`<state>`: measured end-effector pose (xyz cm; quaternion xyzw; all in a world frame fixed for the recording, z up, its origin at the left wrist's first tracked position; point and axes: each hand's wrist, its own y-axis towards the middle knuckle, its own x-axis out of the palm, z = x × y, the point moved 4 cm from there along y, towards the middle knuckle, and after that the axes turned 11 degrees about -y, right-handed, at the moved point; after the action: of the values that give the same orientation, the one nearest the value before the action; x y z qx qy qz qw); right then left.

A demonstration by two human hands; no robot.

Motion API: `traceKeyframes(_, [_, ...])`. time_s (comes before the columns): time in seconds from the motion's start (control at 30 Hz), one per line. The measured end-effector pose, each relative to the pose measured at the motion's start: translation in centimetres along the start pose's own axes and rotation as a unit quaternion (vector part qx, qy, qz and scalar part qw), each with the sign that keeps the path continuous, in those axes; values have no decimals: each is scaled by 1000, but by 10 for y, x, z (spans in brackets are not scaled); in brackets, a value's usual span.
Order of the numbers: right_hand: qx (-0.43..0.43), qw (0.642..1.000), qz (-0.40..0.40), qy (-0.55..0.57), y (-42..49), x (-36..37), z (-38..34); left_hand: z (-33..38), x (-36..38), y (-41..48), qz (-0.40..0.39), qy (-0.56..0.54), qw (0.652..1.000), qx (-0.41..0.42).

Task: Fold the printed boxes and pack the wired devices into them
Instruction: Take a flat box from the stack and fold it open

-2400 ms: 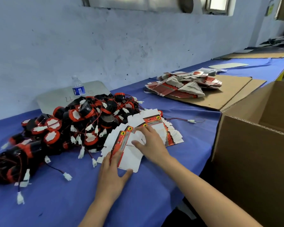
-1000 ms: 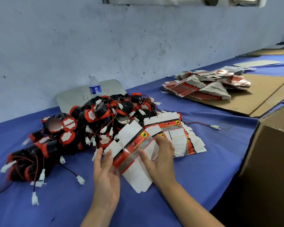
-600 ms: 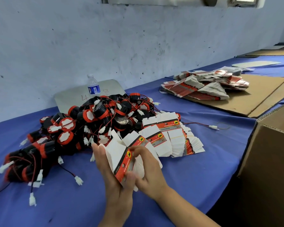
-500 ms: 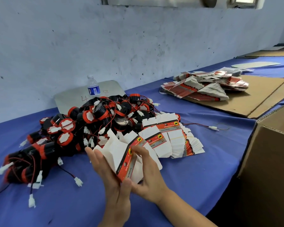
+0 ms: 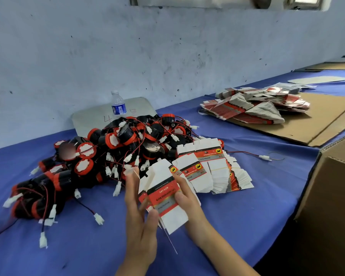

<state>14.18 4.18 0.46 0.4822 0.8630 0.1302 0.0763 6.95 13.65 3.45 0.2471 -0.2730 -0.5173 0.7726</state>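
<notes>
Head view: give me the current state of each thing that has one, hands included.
Printed box: partly opened, flaps unfolded, held between both hands above the table.
Left hand: fingers straight, flat against the box's left side.
Right hand: thumb and fingers gripping the box.
Flat boxes: unfolded, fanned on the blue cloth.
Wired devices: loose heap, unpacked.
Water bottle: upright, capped.
Cardboard carton: open at top.

Small packing workshop: a long table [image 5: 247,206] under blue cloth against a scuffed painted wall [image 5: 167,46], bearing a heap of wired devices [image 5: 116,148], stacked flat printed boxes [image 5: 245,108] and cardboard sheets [image 5: 327,114].
</notes>
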Motion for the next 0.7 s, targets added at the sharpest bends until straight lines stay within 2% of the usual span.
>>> traceKeyframes(0.3, [25, 999, -37, -7, -2, 2, 1, -11, -8, -4, 17, 99, 993, -55])
traceKeyframes(0.47, [19, 999, -31, -17, -3, 2, -2, -10, -10, -7, 36, 103, 992, -71])
traceKeyframes(0.7, [8, 999, -35, -3, -7, 2, -9, 6, -5, -2, 3, 142, 990, -11])
